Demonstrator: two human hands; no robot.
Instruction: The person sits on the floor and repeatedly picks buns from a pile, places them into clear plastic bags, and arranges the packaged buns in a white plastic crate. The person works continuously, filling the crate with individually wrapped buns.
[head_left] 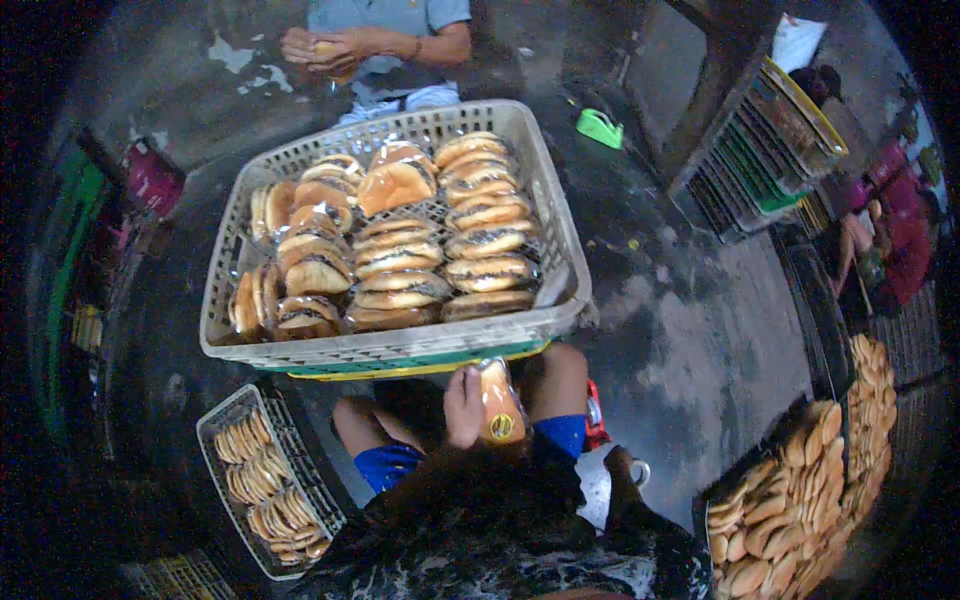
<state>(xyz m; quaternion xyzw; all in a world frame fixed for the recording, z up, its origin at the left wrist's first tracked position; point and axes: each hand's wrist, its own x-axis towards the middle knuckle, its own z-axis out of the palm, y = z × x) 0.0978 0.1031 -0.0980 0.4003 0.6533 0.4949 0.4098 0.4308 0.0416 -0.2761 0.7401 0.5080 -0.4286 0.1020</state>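
Observation:
In front of my lap, my left hand (463,407) grips a bun in a clear wrapper (500,398) with a round yellow label, thumb up along its side. My right hand (619,463), dark and blurred, is low by my right thigh, beside a silver metal pot (597,490) with a loop handle; its fingers are not clear. Just beyond my knees stands a pale plastic crate (390,345), stacked on green and yellow ones. Inside it, wrapped filled buns (490,225) stand in rows, with a smooth-topped one (397,187) lying over the middle row.
Across the crate, a co-worker's hands (335,52) hold a small item. A crate of unwrapped buns (232,480) is at lower left. Loose buns (780,510) are heaped at lower right. A green tape dispenser (600,128) lies on the floor, near stacked crates (750,150). Another person sits far right.

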